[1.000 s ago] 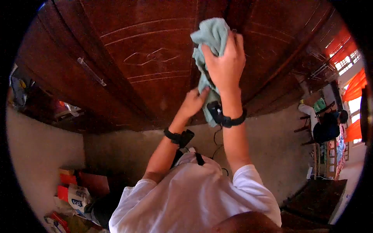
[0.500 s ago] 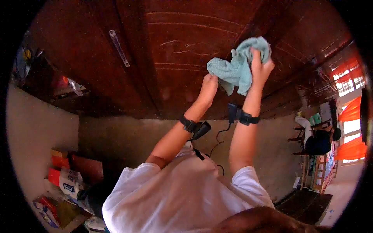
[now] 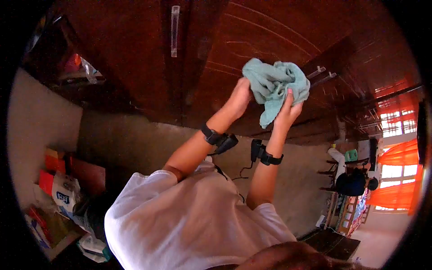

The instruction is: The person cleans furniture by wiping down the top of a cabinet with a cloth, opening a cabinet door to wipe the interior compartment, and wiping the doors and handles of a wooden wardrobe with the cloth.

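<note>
A crumpled light-green cloth (image 3: 274, 85) hangs between my two hands, in front of the dark reddish-brown wooden cabinet (image 3: 216, 40). On its left side, my left hand (image 3: 240, 95) is closed on the cloth's edge, with the fingers mostly hidden behind the fabric. My right hand (image 3: 288, 110) grips the lower right part, its thumb lying over the folds. Both wrists wear black straps with small devices. Whether the cloth touches the cabinet I cannot tell.
Clear handles (image 3: 175, 31) are on the cabinet doors. Boxes and bags (image 3: 65, 193) stand at the lower left. At the right, a person in dark clothing (image 3: 351, 183) sits near orange curtains (image 3: 399, 153).
The view has turned, so the cabinet handle and the room have shifted. My right hand has come lower and nearer my left, and the cloth is bunched more closely between them.
</note>
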The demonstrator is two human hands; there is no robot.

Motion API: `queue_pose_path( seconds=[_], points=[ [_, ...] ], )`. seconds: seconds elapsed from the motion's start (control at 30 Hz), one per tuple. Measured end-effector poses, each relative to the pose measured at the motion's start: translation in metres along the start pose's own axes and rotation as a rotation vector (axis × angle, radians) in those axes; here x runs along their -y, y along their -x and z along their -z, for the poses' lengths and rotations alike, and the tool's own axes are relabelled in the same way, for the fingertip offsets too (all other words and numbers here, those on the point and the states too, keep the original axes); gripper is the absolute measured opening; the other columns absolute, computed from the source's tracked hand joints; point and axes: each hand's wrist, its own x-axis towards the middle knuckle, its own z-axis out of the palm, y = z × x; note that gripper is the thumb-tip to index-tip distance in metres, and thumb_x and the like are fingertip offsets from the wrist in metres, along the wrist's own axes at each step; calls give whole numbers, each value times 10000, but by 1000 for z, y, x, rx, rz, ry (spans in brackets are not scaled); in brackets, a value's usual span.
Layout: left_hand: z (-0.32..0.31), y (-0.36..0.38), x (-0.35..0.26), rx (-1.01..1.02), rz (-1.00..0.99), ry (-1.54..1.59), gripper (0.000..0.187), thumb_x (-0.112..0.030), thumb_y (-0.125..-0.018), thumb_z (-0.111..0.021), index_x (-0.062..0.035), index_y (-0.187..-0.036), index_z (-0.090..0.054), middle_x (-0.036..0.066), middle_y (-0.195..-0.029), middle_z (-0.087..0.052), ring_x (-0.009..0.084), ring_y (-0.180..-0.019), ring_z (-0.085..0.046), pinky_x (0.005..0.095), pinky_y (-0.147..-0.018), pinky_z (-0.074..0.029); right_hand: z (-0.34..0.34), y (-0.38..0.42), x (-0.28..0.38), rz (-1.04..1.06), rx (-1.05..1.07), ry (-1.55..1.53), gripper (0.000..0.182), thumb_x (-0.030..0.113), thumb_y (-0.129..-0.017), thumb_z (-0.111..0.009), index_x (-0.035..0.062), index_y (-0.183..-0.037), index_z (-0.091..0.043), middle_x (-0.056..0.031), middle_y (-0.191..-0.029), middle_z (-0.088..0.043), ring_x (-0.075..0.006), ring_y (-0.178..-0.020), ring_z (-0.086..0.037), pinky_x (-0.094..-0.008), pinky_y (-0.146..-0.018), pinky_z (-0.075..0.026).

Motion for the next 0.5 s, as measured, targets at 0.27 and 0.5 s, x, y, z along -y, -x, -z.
queue_pose_path(
  seconds=[0.27, 0.5],
  points=[
    [99, 28, -71, -566, 25, 170, 452, -400, -998, -400, -73, -1267, -556, 54, -1299, -566, 210, -1185, -518, 360, -1018, -393, -86, 52, -31, -116, 416, 203, 372, 325, -917, -639, -36, -1005, -638, -187, -916, -680, -293, -813, -640, -411, -739, -482],
    [139, 47, -176, -700, -346, -237, 379, -308, -1025, -392, -38, -1272, -488, 78, -1239, -545, 227, -1122, -527, 374, -966, -419, -163, 39, 59, 87, 390, -11, 313, 273, -875, -694, -36, -905, -657, -146, -887, -715, -188, -767, -659, -352, -709, -502]
  ],
)
